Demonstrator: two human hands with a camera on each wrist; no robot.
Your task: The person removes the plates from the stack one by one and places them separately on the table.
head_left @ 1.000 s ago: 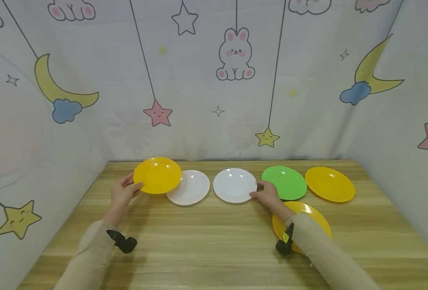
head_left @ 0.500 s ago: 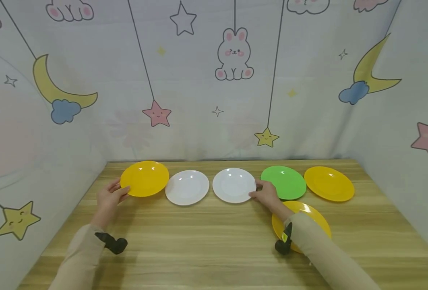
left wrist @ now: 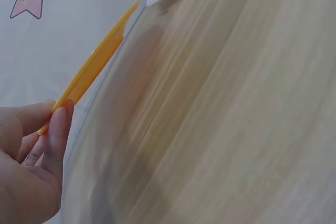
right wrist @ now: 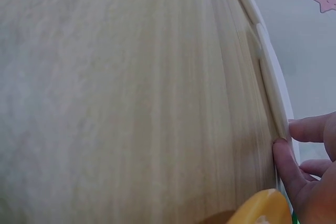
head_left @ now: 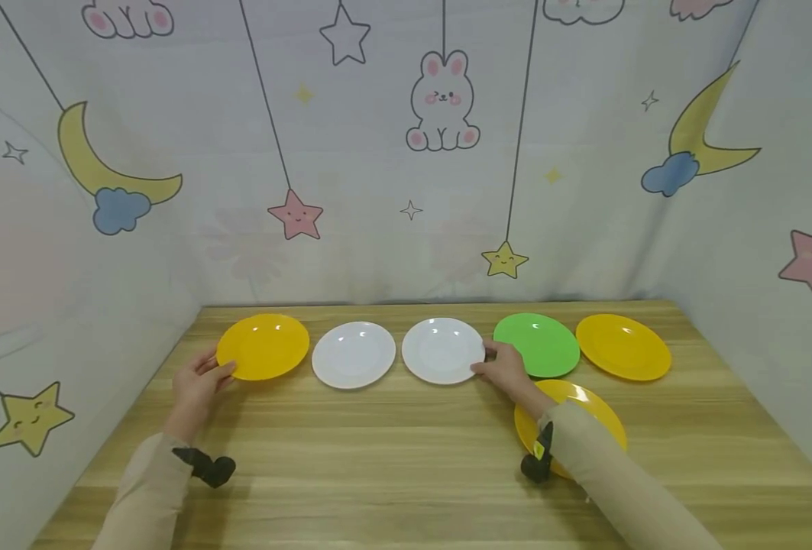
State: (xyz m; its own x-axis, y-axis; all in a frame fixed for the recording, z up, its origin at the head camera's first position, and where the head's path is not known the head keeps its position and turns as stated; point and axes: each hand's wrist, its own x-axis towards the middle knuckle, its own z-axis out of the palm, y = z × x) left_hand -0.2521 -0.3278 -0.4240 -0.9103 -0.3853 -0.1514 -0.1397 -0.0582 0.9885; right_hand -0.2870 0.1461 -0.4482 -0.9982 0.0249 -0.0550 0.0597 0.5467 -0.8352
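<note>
My left hand [head_left: 198, 388] pinches the near-left rim of a yellow plate [head_left: 263, 347] between thumb and fingers. In the left wrist view that yellow plate [left wrist: 94, 64] is edge-on, raised off the wood. Right of it, a white plate [head_left: 354, 355] lies on the table. A second white plate [head_left: 443, 351] has its right rim pinched by my right hand [head_left: 505, 369]. The right wrist view has this white plate [right wrist: 275, 80] low at the table, with the thumb [right wrist: 287, 163] on its near edge.
A green plate [head_left: 538, 345] and another yellow plate [head_left: 623, 347] continue the row rightward. One more yellow plate [head_left: 587, 416] lies nearer, partly under my right forearm. A printed curtain [head_left: 378, 153] hangs behind the wooden table [head_left: 378, 466].
My left hand has carried the yellow plate leftward and lower, off its overlap with the left white plate. The right hand has stayed at its white plate.
</note>
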